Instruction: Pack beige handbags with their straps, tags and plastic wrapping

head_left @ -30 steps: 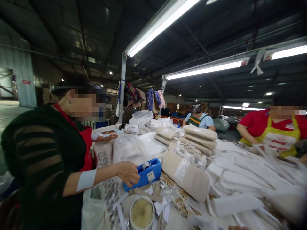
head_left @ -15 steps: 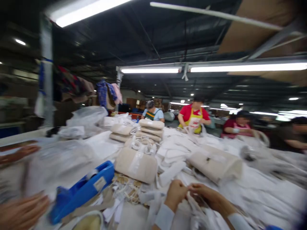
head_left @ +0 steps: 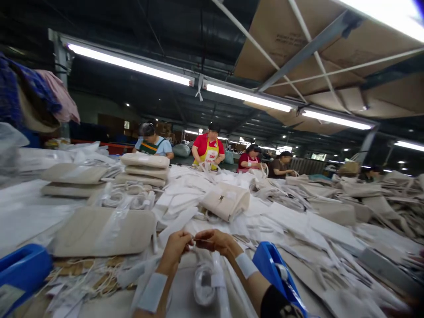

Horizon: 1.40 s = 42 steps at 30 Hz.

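My left hand [head_left: 179, 244] and my right hand [head_left: 213, 240] meet at the lower middle of the view, fingertips almost touching. Both have bent, closed fingers around something small that I cannot make out. Just below them lies a clear-wrapped coiled strap [head_left: 203, 285] on pale material. Beyond the hands rests a beige bag [head_left: 225, 201] with a small dark clasp. To the left is a flat beige bag piece [head_left: 106, 232] with a clear wrap across its middle.
Blue tape dispensers stand at right [head_left: 276, 274] and far left [head_left: 24, 274]. Stacked beige pieces [head_left: 145, 170], tags with strings [head_left: 99, 274] and white sheets [head_left: 179, 194] cover the table. Several people work across it, one in a yellow apron [head_left: 211, 153].
The view has swung right, so the bags and left dispenser sit further left and a right dispenser shows. The other person's hands at left are out of view. My hands remain together.
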Motion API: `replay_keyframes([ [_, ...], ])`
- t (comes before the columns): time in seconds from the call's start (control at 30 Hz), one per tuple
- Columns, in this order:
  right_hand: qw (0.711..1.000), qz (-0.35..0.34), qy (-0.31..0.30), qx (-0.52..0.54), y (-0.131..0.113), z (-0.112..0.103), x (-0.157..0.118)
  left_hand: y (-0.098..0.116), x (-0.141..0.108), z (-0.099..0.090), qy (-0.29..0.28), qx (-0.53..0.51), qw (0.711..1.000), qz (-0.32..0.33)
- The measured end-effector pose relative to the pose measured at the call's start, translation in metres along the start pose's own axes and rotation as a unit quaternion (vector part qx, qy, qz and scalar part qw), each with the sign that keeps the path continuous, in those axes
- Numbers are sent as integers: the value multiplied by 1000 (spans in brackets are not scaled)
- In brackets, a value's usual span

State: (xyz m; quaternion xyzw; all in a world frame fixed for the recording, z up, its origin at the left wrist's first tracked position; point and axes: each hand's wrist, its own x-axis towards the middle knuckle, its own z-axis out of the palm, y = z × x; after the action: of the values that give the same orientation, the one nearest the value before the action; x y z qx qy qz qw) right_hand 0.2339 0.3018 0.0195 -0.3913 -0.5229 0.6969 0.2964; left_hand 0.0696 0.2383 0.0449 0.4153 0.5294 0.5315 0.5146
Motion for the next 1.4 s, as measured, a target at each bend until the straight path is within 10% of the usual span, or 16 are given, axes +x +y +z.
replay_keyframes([
  [0.9, 967, 23, -31, -250, -16, 15, 12, -6, -2, -6, 84, -32, 996, -26],
  [1.2, 944, 34, -59, -323, -30, 19, 16, -5, 1, -6, 102, 153, 983, 22],
  [1.4, 934, 10, -46, -355, -29, 19, 18, 4, -16, 3, 140, 353, 911, 160],
])
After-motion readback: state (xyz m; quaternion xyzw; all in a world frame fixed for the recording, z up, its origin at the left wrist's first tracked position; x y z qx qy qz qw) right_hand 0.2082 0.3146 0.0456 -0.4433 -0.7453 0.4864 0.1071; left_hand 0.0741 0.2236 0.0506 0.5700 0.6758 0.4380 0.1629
